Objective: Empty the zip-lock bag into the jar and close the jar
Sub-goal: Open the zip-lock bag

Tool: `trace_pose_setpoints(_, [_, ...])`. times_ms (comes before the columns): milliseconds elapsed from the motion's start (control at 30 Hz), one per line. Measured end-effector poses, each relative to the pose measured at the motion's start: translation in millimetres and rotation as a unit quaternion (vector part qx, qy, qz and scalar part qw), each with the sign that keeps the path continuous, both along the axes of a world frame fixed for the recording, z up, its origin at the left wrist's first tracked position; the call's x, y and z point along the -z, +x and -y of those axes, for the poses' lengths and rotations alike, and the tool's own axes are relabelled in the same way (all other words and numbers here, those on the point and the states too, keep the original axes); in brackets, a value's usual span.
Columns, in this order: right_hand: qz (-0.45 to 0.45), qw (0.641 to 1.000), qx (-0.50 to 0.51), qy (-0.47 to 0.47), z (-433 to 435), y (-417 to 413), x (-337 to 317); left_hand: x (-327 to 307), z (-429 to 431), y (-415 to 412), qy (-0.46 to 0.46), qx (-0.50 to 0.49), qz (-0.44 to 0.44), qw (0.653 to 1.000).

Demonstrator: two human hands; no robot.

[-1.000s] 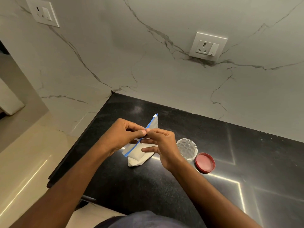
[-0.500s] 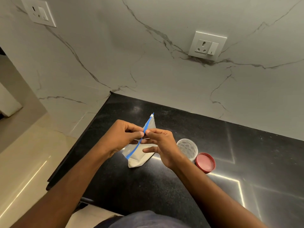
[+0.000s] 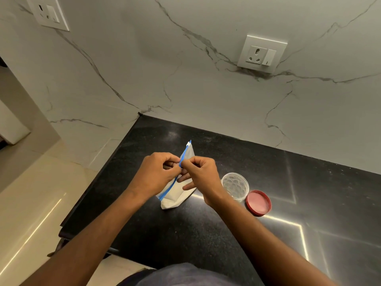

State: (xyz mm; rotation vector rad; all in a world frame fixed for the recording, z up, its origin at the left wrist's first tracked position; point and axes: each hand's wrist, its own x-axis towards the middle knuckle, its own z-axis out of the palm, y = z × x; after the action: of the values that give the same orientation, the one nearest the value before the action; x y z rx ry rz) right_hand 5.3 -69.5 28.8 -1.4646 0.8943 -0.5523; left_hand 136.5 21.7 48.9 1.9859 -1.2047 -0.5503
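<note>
- Reaching in from the lower edge of the frame, both forearms meeting over the black counter [image 3: 206,234] at the centre.
- Pinching the blue zip strip [image 3: 183,159] from both sides: left hand [image 3: 156,174] with thumb and forefinger pressed together on one lip, right hand [image 3: 203,174] doing the same on the other lip, its lower fingers spreading a little against the bag.
- Holding the zip-lock bag [image 3: 175,195] tilted at the centre of the frame, its white bottom touching the counter, the white slider [image 3: 188,144] sitting at the upper end of the strip.
- Judging the step in hand as opening the seal; not possible to tell if the mouth is already parting.
- Waiting just right of the right hand: the clear jar [image 3: 235,185], open and looking empty, with the red lid [image 3: 258,202] lying flat close beside it, toward the lower right.
- Needing next, probably, pulling the two lips apart, then lifting the bag and tipping its mouth over the jar.
- Standing behind, in the upper half of the frame, the marble wall [image 3: 185,79] with a socket [image 3: 260,53].
</note>
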Motion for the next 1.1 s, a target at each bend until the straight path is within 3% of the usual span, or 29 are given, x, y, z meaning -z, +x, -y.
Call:
trace_pose_setpoints(133, [-0.006,0.999,0.033,-0.037,3,-11,0,-11,1,19,-0.003,-0.022,0.024,0.999])
trace_pose_setpoints(367, [-0.005,0.999,0.023,-0.048,0,-27,-10,-32,13,36,0.077,0.016,0.234,0.969])
trace_pose_setpoints(467, [-0.014,0.997,0.015,-0.075,-3,-22,-16,-50,20,19,0.048,0.031,0.259,0.964])
trace_pose_setpoints(600, [-0.016,0.996,0.007,-0.091,-10,-16,-18,-57,27,-7,0.083,0.057,0.164,0.981])
trace_pose_setpoints(800, [-0.011,0.992,0.001,-0.122,-22,-17,-11,-56,46,-15,0.142,0.019,0.040,0.989])
trace_pose_setpoints(933, [-0.011,0.995,0.006,-0.101,-14,-30,-16,-53,49,-12,0.093,0.005,-0.016,0.996])
trace_pose_setpoints(1100, [0.023,0.991,0.081,-0.108,18,-78,-30,-67,47,-4,0.027,0.022,-0.113,0.993])
